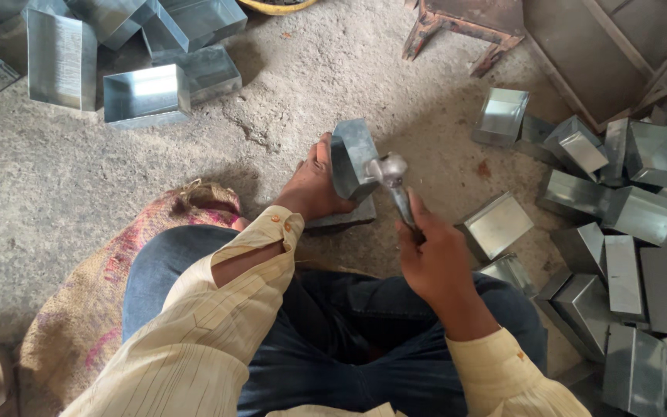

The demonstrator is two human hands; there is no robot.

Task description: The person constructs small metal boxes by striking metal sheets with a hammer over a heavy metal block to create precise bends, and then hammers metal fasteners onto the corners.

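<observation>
Our left hand [312,185] grips a sheet-metal box [353,157] on a dark block [341,220]. Our right hand [435,259] clasps a hammer [394,177], head touching the box.

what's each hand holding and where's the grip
Left hand grips the sheet-metal box by its left side; right hand holds the hammer by its handle.

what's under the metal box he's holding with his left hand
A dark flat block lies under the metal box, on the concrete floor. The left hand and the box cover most of it, so whether they touch is unclear.
</observation>
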